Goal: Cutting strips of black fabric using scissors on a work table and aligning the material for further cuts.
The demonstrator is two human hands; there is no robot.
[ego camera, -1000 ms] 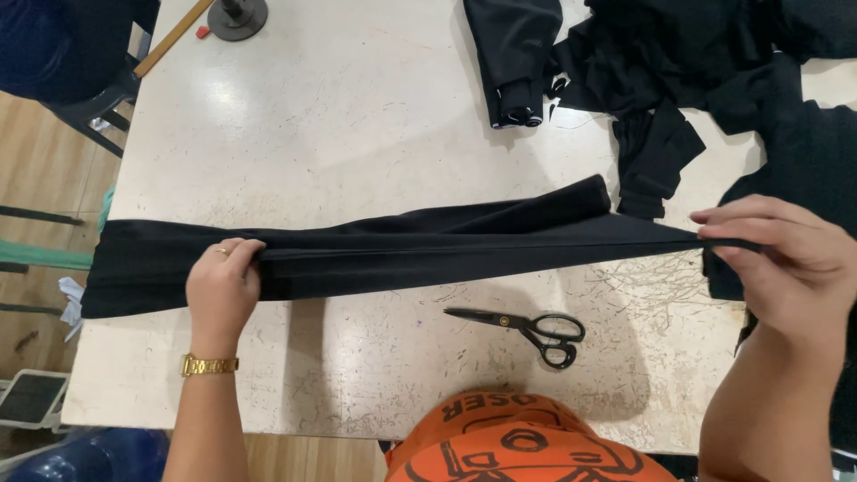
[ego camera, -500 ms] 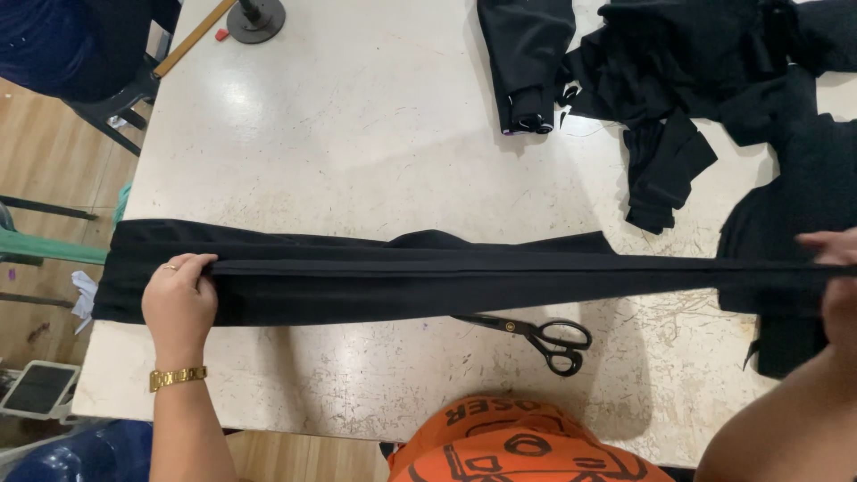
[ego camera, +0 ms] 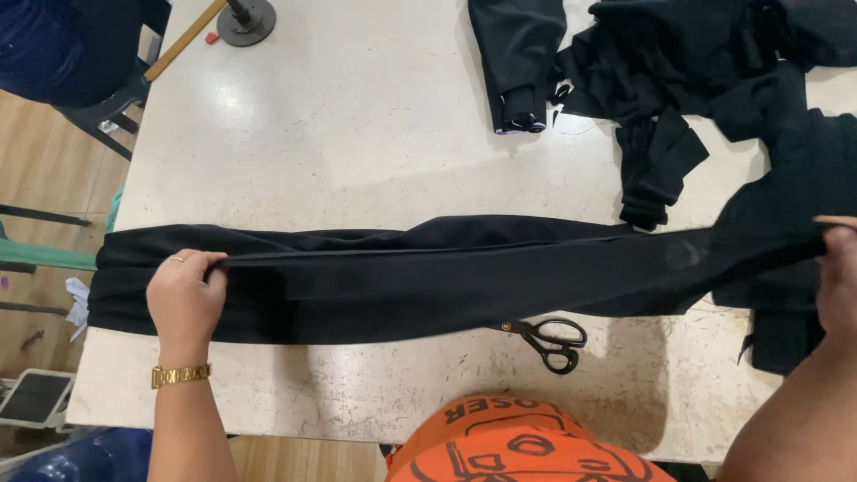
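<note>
Gripping a long strip of black fabric (ego camera: pixel 446 277) taut along the table's (ego camera: pixel 357 116) near edge, the left hand (ego camera: pixel 186 299) is closing around its left end while the right hand (ego camera: pixel 837 277) is pinching the far right end. Black scissors (ego camera: pixel 549 339) are lying just beneath the cloth, and more dark garments (ego camera: pixel 678 80) are lying heaped at the far right corner.

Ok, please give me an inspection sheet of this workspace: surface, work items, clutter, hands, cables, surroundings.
Surface: pale speckled stone table, worn.
Work items: long black stretchy fabric piece, pulled taut across table.
Clutter: black-handled scissors partly under fabric; heap of black garments; round black metal base with wooden stick.
Hands: left hand pinches fabric edge; right hand grips other end.
Cables: nothing seen.
Surroundings: wooden floor, dark chair.
</note>
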